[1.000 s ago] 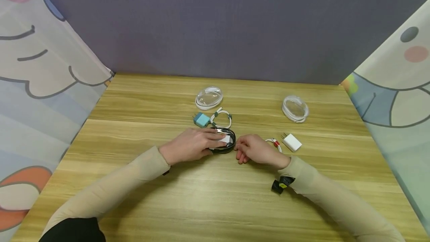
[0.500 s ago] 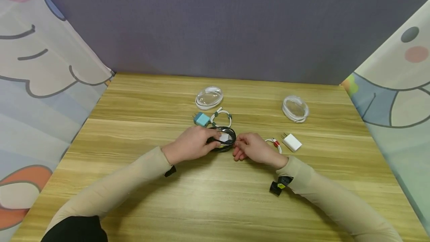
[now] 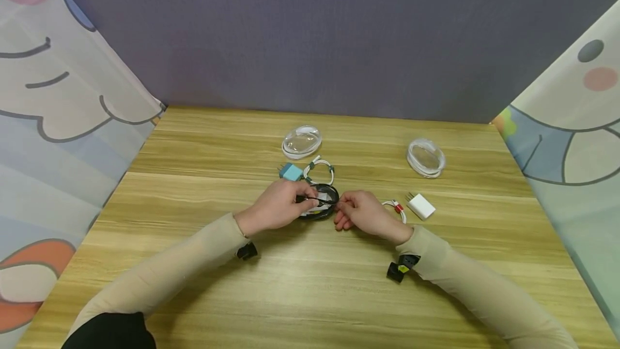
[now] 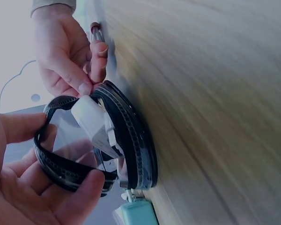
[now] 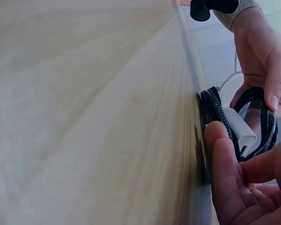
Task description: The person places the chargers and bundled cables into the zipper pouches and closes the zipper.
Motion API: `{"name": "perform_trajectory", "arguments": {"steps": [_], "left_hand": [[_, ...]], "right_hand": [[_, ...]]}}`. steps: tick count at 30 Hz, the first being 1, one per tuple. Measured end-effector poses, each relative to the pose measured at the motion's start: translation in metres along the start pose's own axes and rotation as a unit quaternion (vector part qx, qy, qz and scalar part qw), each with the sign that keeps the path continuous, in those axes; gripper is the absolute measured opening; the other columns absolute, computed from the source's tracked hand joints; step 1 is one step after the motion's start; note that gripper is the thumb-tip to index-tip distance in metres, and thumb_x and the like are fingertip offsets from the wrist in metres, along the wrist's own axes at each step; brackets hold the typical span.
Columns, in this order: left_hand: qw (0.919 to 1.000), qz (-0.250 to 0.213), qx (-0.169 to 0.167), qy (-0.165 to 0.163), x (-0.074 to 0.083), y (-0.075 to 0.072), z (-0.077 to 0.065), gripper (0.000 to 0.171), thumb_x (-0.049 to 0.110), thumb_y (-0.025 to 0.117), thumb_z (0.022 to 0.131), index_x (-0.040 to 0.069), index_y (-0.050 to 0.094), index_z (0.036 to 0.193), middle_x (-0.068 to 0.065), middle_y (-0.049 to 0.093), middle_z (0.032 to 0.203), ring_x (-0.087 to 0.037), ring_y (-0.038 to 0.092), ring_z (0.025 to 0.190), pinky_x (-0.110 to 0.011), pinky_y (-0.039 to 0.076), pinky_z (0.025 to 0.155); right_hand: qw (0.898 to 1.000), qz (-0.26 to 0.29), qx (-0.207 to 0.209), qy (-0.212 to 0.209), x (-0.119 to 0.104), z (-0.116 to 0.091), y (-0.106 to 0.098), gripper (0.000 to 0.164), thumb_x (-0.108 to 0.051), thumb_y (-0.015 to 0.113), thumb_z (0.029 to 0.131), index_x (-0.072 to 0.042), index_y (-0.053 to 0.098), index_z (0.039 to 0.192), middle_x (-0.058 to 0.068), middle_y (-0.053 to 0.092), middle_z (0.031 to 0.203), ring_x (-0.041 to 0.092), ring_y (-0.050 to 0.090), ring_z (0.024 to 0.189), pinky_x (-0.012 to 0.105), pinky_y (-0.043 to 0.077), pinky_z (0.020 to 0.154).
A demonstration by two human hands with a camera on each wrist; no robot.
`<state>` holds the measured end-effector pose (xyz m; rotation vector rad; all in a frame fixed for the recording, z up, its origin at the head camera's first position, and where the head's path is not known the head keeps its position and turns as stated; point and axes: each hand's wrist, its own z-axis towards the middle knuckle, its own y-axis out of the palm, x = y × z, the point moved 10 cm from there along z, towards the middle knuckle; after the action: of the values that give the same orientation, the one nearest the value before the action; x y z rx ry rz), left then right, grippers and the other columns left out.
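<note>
A small round zipper pouch (image 4: 133, 138) with black zipper edges and a clear lid stands part way unzipped on the table. In the left wrist view its lid is tilted up from the base, and a white charger (image 4: 90, 117) shows inside. My left hand (image 3: 276, 204) pinches the lid's edge between thumb and fingers. At the pouch's right end, my right hand (image 3: 366, 213) pinches the zipper edge with thumb and forefinger; the zipper pull is hidden. A teal charger (image 3: 290, 172) and a white coiled cable (image 3: 332, 176) with dark ties lie just behind the pouch.
A coiled white cable in clear wrap (image 3: 290, 153) lies at the back, and another wrapped cable (image 3: 426, 168) lies back right. Right of my right hand are a white cable with a red tie (image 3: 399, 208) and a white charger (image 3: 422, 206). A grey partition (image 3: 310, 42) stands behind the table.
My left hand has gone from lying over the pouch's top to pinching the lid's edge, and the lid has risen from the base. My right hand has shifted slightly left.
</note>
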<state>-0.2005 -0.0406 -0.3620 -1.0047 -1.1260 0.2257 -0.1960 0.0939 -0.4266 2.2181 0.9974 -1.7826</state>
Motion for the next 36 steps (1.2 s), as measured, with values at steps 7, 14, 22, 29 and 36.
{"name": "perform_trajectory", "arguments": {"steps": [7, 14, 22, 29, 36], "left_hand": [[0.9995, 0.016, 0.004, 0.025, 0.004, 0.002, -0.002, 0.013, 0.023, 0.072, 0.093, 0.012, 0.074, 0.099, 0.001, 0.074, 0.103, -0.006, 0.065, 0.088, -0.029, 0.052, 0.076], [0.9937, 0.094, -0.017, 0.059, 0.008, 0.007, -0.004, 0.023, 0.015, 0.079, 0.082, 0.016, 0.07, 0.102, 0.004, 0.07, 0.095, -0.009, 0.061, 0.079, -0.03, 0.052, 0.07], [0.976, 0.18, 0.022, 0.121, 0.019, 0.007, -0.006, 0.016, 0.013, 0.071, 0.089, 0.012, 0.068, 0.104, -0.001, 0.072, 0.099, -0.012, 0.067, 0.081, -0.032, 0.056, 0.068], [0.9747, 0.181, 0.016, 0.13, 0.018, 0.008, -0.005, 0.016, 0.023, 0.07, 0.094, 0.012, 0.065, 0.105, -0.002, 0.072, 0.098, -0.012, 0.067, 0.081, -0.032, 0.056, 0.068], [0.971, 0.172, -0.012, 0.166, 0.017, 0.011, -0.01, 0.027, 0.03, 0.073, 0.092, 0.011, 0.069, 0.111, -0.005, 0.071, 0.112, -0.016, 0.068, 0.098, -0.033, 0.056, 0.083]], "right_hand": [[1.0, 0.004, 0.003, -0.009, 0.002, 0.002, 0.002, 0.015, -0.001, 0.052, 0.101, 0.007, 0.061, 0.091, 0.013, 0.072, 0.081, 0.022, 0.072, 0.073, 0.032, 0.059, 0.065], [1.0, 0.005, -0.005, -0.01, 0.001, 0.001, 0.002, 0.019, -0.001, 0.048, 0.103, 0.01, 0.062, 0.094, 0.016, 0.072, 0.084, 0.025, 0.072, 0.076, 0.032, 0.059, 0.066], [1.0, -0.006, -0.013, -0.012, 0.0, 0.002, 0.005, 0.019, -0.001, 0.049, 0.103, 0.007, 0.062, 0.092, 0.011, 0.072, 0.081, 0.021, 0.072, 0.073, 0.031, 0.059, 0.065], [1.0, -0.013, -0.016, -0.012, -0.001, 0.004, 0.005, 0.019, -0.001, 0.049, 0.103, 0.006, 0.062, 0.091, 0.011, 0.072, 0.081, 0.021, 0.072, 0.073, 0.031, 0.059, 0.064], [1.0, -0.019, -0.01, -0.018, -0.002, 0.004, 0.0, 0.018, -0.002, 0.049, 0.103, 0.008, 0.062, 0.096, 0.013, 0.072, 0.082, 0.024, 0.072, 0.074, 0.032, 0.059, 0.065]]}}
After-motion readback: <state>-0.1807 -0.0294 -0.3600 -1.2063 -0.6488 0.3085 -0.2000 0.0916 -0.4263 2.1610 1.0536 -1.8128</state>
